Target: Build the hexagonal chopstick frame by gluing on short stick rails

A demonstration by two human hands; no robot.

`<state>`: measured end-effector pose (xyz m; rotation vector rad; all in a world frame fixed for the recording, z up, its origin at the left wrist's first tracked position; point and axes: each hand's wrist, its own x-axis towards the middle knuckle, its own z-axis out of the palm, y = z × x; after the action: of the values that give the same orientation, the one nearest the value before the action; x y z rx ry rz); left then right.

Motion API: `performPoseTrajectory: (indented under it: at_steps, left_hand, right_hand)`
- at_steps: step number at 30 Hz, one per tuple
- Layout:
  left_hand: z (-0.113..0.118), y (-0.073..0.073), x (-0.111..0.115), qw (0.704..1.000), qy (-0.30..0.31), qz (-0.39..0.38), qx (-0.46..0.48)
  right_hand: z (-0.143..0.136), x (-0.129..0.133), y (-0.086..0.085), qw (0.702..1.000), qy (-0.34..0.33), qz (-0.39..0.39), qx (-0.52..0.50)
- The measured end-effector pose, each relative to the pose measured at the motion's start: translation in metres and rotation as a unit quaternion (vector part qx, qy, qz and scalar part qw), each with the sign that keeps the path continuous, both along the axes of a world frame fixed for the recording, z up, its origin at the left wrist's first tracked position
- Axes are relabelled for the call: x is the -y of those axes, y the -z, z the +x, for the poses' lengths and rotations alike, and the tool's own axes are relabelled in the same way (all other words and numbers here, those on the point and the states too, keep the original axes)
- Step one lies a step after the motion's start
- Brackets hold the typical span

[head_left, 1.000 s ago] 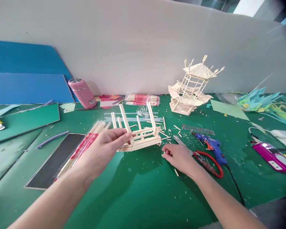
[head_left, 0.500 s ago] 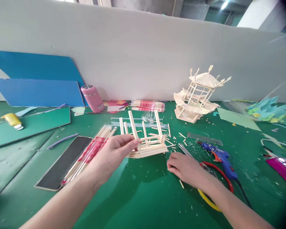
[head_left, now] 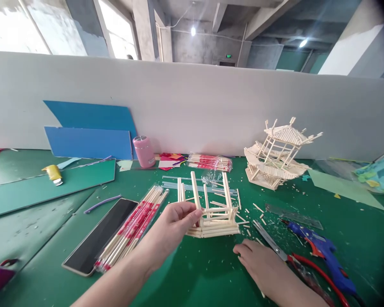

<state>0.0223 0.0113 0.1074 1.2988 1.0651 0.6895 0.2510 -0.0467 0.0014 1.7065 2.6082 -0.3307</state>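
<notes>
A small frame of pale wooden sticks (head_left: 219, 230), with several upright posts, is pinched at its left side by my left hand (head_left: 182, 219). Just to the right and nearer the front edge, my right hand (head_left: 257, 260) rests low over the green table, its fingers curled; whatever they hold, if anything, is hidden. Beside that hand lie scissors (head_left: 272, 241) with red handles and loose stick pieces. A finished-looking stick pavilion (head_left: 275, 157) stands at the back right.
A blue glue gun (head_left: 320, 245) and clear ruler (head_left: 294, 216) lie right. Packaged sticks (head_left: 132, 228) and a dark phone-like slab (head_left: 99, 238) are left. Behind stand a pink bottle (head_left: 144, 151), blue boards (head_left: 89, 143) and a pale partition (head_left: 192, 98).
The camera view has tilted up and shifted left, so the table contents appear lower and further right. My left hand still grips the frame; my right hand is slightly further from it.
</notes>
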Motion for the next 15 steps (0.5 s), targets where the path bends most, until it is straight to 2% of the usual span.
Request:
performPoseTrajectory:
  at_steps: [3,5,11,15]
  left_hand:
    - [0.0,-0.001,0.001,1.0,-0.001,-0.004,-0.001]
    - [0.0,-0.001,0.002,1.0,-0.002,-0.004,0.004]
    - [-0.002,0.002,0.0,1.0,0.001,0.015,-0.006]
    - [-0.005,0.005,-0.001,0.999,-0.005,0.029,-0.027]
  right_hand:
    - [-0.003,0.002,-0.011,1.0,0.002,-0.003,-0.026]
    - [-0.008,0.006,-0.012,0.999,-0.003,-0.004,-0.041]
    - [-0.033,0.024,0.005,0.996,-0.036,-0.004,-0.085]
    - [-0.025,0.034,-0.006,0.99,0.012,0.004,-0.142]
